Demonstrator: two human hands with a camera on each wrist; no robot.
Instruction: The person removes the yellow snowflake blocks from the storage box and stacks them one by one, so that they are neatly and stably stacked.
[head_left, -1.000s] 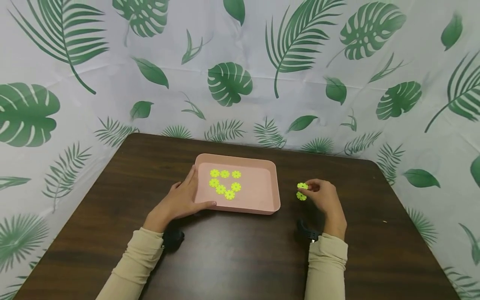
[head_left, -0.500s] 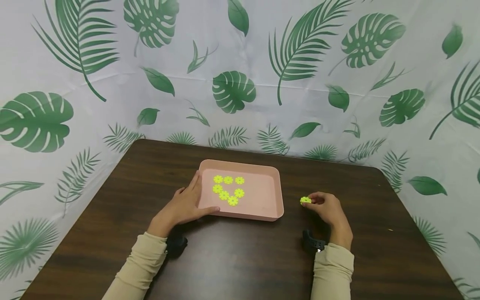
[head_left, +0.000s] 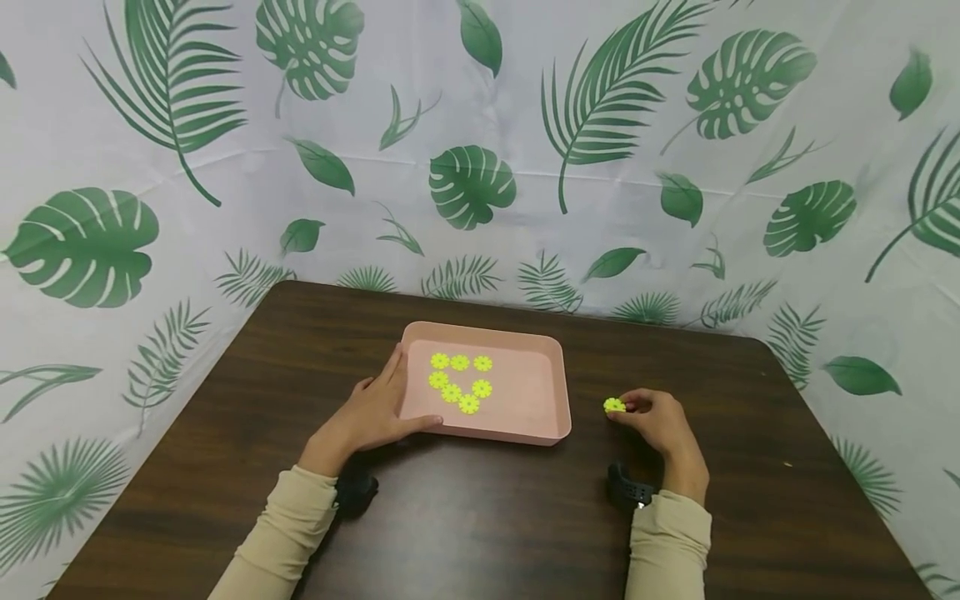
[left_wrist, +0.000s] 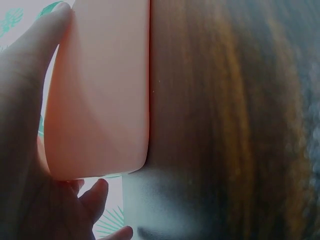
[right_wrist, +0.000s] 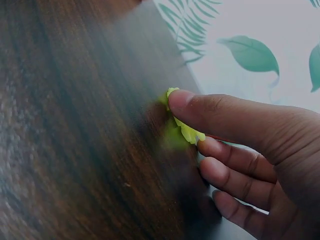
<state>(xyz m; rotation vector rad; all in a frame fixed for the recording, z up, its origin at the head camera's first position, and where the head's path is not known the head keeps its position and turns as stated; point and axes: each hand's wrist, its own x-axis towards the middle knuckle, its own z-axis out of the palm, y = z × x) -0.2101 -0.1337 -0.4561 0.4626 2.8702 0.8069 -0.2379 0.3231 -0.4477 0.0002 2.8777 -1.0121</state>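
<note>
My left hand (head_left: 373,412) holds the near left corner of a shallow pink tray (head_left: 536,400). Its thumb lies over the front rim, and the fingers run along the left wall. In the left wrist view the tray's outer wall (left_wrist: 100,90) fills the space beside the thumb. Several yellow flower-shaped plastic discs (head_left: 468,404) lie flat in the tray's left half. Right of the tray, my right hand (head_left: 663,421) pinches a similar yellow disc (head_left: 614,405) low over the table. The right wrist view shows this disc (right_wrist: 190,132) between thumb and fingers, partly hidden by the thumb.
The dark wooden table (head_left: 480,533) reaches back to a white leaf-printed cloth (head_left: 600,100) hung behind it. A tiny pale speck (head_left: 787,464) lies on the table at the right. A black band (head_left: 626,487) is worn on the right wrist.
The head view has tilted, shifting everything slightly downward. Two discs showed at my right hand one second ago; only one shows now. My left hand stays on the tray.
</note>
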